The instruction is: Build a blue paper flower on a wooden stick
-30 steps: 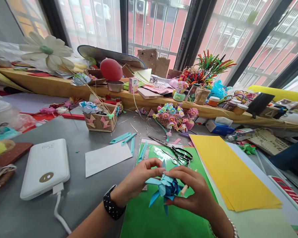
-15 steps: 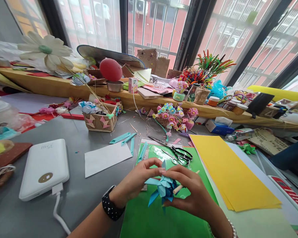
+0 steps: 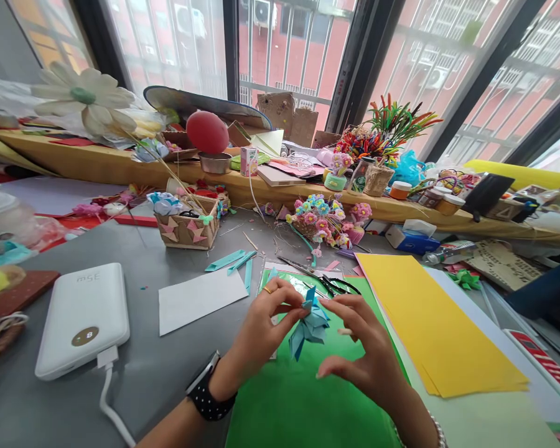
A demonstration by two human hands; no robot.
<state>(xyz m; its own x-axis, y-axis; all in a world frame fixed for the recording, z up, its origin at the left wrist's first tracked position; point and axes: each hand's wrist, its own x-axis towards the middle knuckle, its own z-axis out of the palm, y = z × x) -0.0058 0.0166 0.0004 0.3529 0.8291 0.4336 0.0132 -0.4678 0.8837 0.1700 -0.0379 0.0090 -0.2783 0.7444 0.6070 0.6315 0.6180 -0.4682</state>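
Observation:
My left hand [image 3: 270, 317] pinches a folded blue paper flower [image 3: 313, 326] by one of its upper points, thumb against fingertips. The flower has layered light and darker blue petals and hangs over a green sheet [image 3: 303, 404]. Close to its right side is my right hand [image 3: 361, 339], thumb and index finger spread apart. A pale wooden stick [image 3: 346, 331] shows its end between the fingers of that hand; the rest is hidden. Black-handled scissors [image 3: 338, 286] lie just beyond, partly covered by my hands.
Light blue folded paper strips [image 3: 228, 260] and a white paper [image 3: 200, 302] lie left of the green sheet. Yellow sheets [image 3: 438, 323] lie to the right. A white power bank [image 3: 86, 317] sits at left. Behind stand a decorated basket [image 3: 189, 230] and crocheted flowers [image 3: 324, 218].
My right hand has let go of the flower and opened beside it, keeping the stick. The flower has turned and now hangs from my left fingers alone.

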